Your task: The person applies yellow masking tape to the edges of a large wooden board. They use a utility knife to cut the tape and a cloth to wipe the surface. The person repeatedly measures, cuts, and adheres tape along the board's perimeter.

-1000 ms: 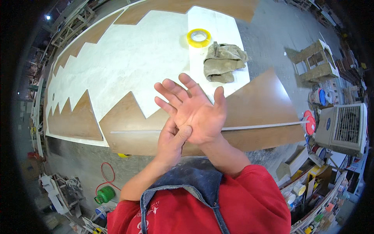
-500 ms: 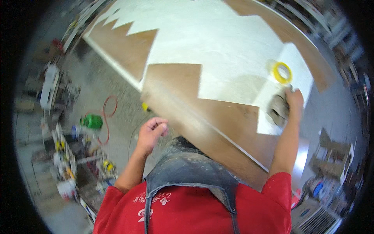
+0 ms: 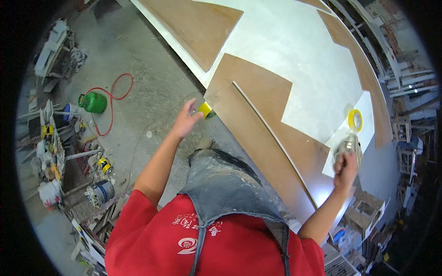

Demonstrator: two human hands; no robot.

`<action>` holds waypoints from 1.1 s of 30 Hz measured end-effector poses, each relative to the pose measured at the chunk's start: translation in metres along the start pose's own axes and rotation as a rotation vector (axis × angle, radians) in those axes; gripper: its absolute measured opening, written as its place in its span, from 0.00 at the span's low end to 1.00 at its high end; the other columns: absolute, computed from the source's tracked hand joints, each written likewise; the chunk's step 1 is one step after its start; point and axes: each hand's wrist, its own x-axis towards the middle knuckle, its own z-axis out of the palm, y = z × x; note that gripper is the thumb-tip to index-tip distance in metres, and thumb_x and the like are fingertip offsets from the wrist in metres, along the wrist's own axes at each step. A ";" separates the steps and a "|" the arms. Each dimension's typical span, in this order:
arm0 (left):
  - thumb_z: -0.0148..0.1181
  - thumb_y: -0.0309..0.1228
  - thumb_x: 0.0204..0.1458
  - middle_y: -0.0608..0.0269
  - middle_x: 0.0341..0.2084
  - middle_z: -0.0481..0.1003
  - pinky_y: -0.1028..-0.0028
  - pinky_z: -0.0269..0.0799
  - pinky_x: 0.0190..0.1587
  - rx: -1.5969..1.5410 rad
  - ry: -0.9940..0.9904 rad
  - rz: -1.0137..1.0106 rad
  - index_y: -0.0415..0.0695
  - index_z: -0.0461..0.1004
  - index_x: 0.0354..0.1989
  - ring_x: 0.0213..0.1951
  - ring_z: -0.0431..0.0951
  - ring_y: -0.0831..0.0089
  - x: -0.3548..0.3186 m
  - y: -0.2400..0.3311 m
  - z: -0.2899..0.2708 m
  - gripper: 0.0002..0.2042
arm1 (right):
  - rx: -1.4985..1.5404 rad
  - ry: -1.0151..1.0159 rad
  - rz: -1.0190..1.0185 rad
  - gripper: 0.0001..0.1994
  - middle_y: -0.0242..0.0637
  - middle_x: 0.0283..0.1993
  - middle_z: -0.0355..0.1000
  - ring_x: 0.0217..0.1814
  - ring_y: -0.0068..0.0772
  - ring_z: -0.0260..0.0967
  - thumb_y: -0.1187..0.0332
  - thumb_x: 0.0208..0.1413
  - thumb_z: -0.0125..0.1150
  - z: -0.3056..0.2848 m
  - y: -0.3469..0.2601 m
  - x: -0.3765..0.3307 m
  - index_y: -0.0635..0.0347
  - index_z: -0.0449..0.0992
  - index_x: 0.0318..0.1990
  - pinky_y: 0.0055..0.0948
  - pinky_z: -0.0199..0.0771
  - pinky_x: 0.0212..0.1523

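Observation:
My right hand (image 3: 346,169) is closed at the near end of a crumpled-looking grey-brown thing (image 3: 353,146), whose kind is blurred and partly hidden by the fingers. It is over a white strip (image 3: 365,120) at the right of a big panel. Just beyond lies a yellow-rimmed roll of tape (image 3: 355,120). My left hand (image 3: 187,120) hangs off the panel's left edge with its fingers apart, holding nothing. Close to its fingertips shows a yellow and dark round thing (image 3: 206,109), partly hidden by the edge. A thin straight strip (image 3: 269,133) lies on the brown sheet (image 3: 248,110).
White surface (image 3: 317,69) and several brown cut sheets cover the large panel. On the floor at left stand a green gas bottle (image 3: 94,102) with a red hose (image 3: 112,106), a bucket (image 3: 100,193) and cluttered scraps. Racks and timber (image 3: 410,87) line the right side.
The view has swung, so the panel sits further right. My right hand has drawn back from near the tape to the grey-brown thing; my left hand's fingers have spread out.

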 end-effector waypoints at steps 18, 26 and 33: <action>0.65 0.34 0.54 0.57 0.35 0.80 0.71 0.74 0.40 -0.015 -0.517 -0.168 0.38 0.78 0.46 0.35 0.78 0.72 0.045 0.011 -0.024 0.14 | -1.325 -0.570 -0.405 0.14 0.53 0.40 0.76 0.40 0.59 0.76 0.62 0.64 0.55 0.341 0.061 -0.151 0.58 0.71 0.53 0.52 0.74 0.38; 0.63 0.35 0.57 0.64 0.30 0.79 0.74 0.72 0.36 -0.151 -0.585 -0.234 0.41 0.80 0.41 0.32 0.77 0.78 0.051 0.023 -0.035 0.11 | -1.362 -0.559 -0.534 0.12 0.50 0.37 0.75 0.36 0.58 0.75 0.65 0.62 0.56 0.358 0.071 -0.147 0.60 0.69 0.48 0.52 0.76 0.35; 0.62 0.35 0.58 0.66 0.30 0.79 0.75 0.72 0.35 -0.170 -0.564 -0.252 0.40 0.80 0.39 0.31 0.76 0.79 0.049 0.015 -0.031 0.10 | -1.432 -0.554 -0.484 0.12 0.50 0.36 0.75 0.37 0.57 0.76 0.65 0.61 0.57 0.362 0.073 -0.144 0.59 0.70 0.48 0.51 0.77 0.36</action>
